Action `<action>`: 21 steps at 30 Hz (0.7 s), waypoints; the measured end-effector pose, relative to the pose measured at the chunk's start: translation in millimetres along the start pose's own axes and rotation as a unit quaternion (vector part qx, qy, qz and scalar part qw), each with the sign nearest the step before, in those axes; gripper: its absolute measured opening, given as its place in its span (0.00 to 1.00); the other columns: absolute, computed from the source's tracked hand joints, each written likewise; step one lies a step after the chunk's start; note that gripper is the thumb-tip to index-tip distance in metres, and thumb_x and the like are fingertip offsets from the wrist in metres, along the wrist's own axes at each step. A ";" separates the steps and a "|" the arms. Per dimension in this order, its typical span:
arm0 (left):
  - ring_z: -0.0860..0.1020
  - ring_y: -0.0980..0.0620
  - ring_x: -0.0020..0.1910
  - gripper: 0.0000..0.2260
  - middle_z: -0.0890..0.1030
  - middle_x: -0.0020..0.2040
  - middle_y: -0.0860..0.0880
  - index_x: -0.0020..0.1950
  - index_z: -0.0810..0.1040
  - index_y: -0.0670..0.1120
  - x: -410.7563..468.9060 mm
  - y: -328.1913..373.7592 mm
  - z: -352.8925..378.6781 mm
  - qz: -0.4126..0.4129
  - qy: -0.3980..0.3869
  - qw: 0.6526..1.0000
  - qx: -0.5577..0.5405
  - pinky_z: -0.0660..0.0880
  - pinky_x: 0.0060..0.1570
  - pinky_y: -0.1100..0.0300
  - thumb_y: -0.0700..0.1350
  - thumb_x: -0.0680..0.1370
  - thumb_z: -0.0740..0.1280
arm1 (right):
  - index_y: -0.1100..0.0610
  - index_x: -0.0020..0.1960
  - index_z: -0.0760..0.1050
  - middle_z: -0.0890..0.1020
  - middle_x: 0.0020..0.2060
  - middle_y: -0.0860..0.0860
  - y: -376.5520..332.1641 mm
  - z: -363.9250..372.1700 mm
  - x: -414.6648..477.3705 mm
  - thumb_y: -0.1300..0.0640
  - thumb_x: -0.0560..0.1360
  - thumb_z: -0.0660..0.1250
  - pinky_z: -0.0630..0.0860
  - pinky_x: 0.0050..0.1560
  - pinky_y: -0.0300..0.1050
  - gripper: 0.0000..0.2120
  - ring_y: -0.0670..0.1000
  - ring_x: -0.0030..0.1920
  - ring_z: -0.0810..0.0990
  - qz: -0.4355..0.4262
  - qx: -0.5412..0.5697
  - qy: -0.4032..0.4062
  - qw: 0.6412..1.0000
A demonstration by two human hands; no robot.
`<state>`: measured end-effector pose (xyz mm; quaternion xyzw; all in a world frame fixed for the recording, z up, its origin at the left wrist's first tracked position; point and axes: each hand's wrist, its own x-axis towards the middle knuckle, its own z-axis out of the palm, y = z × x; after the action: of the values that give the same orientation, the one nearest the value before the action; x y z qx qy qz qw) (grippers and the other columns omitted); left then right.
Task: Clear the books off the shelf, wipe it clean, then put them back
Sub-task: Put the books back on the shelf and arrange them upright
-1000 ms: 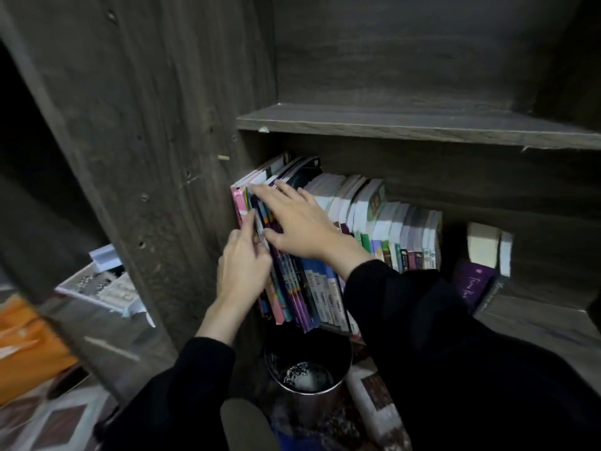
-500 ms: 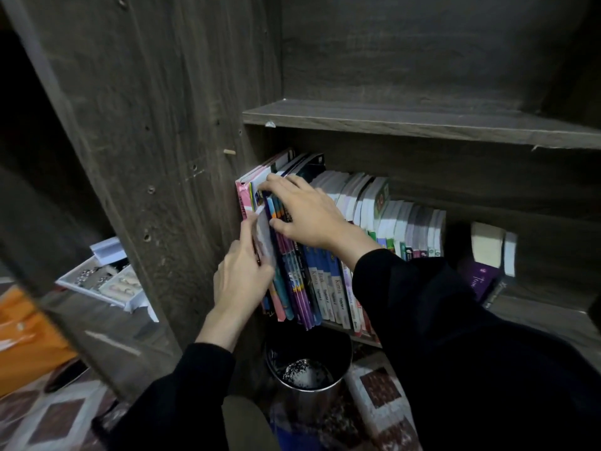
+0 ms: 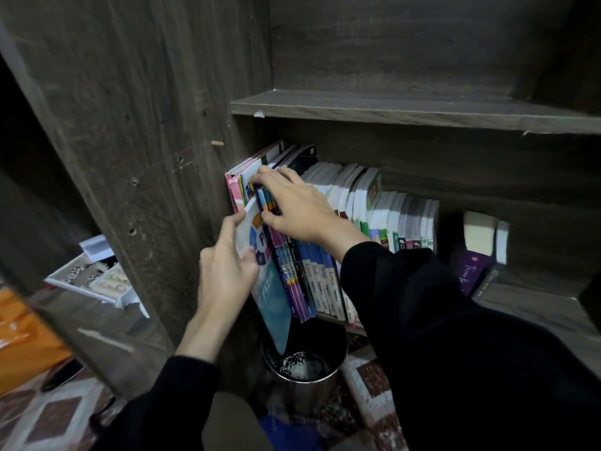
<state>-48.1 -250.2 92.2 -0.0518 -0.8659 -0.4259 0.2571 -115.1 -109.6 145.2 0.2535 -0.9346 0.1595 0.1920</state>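
A row of upright books (image 3: 374, 219) fills the left part of a dark wooden shelf (image 3: 536, 307). My left hand (image 3: 224, 271) grips a thin blue and white book (image 3: 270, 288), which sticks out of the row's left end and tilts forward. On the tops of the neighbouring thin books rests my right hand (image 3: 296, 209), fingertips at their upper edges and thumb against their spines. A purple book (image 3: 471, 271) leans at the right, with a pale book (image 3: 479, 232) behind it.
The shelf board above (image 3: 422, 109) is bare. A metal bin (image 3: 305, 369) stands on the floor right below the books. The cabinet's side panel (image 3: 146, 157) rises at the left, with a white tray of small items (image 3: 94, 275) beyond it. Patterned floor lies below.
My left hand has drawn the thin blue and white book partly out of the row and downward. My right hand has stayed on the tops of the neighbouring books.
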 end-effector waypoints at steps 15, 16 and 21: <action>0.75 0.48 0.40 0.23 0.78 0.40 0.49 0.59 0.70 0.57 -9.7 69.0 -67.4 -0.016 -0.137 0.986 0.089 0.69 0.35 0.59 0.36 0.70 0.67 | 0.49 0.75 0.58 0.59 0.76 0.49 0.8 -15.4 6.7 0.55 0.77 0.61 0.62 0.70 0.57 0.28 0.52 0.75 0.56 -0.010 -0.041 -0.086 0.995; 0.75 0.49 0.38 0.21 0.77 0.38 0.50 0.56 0.71 0.56 -9.1 78.2 -77.8 -0.014 -0.159 0.981 0.114 0.68 0.32 0.58 0.35 0.70 0.67 | 0.49 0.76 0.58 0.62 0.75 0.50 2.2 -20.5 5.9 0.54 0.78 0.60 0.62 0.70 0.55 0.27 0.52 0.74 0.58 -0.023 -0.067 -0.077 0.994; 0.77 0.59 0.35 0.16 0.81 0.35 0.52 0.49 0.74 0.54 -21.5 107.8 -100.7 0.025 -0.267 0.955 0.128 0.74 0.29 0.65 0.36 0.68 0.68 | 0.51 0.74 0.62 0.71 0.69 0.54 35.6 -46.7 -30.3 0.52 0.80 0.57 0.63 0.66 0.51 0.23 0.54 0.70 0.66 0.039 -0.088 0.027 0.995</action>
<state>44.1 -256.3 209.1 -0.1519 -0.9487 -0.2755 0.0316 -97.0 -49.4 165.6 0.1949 -0.9486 0.0903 0.2325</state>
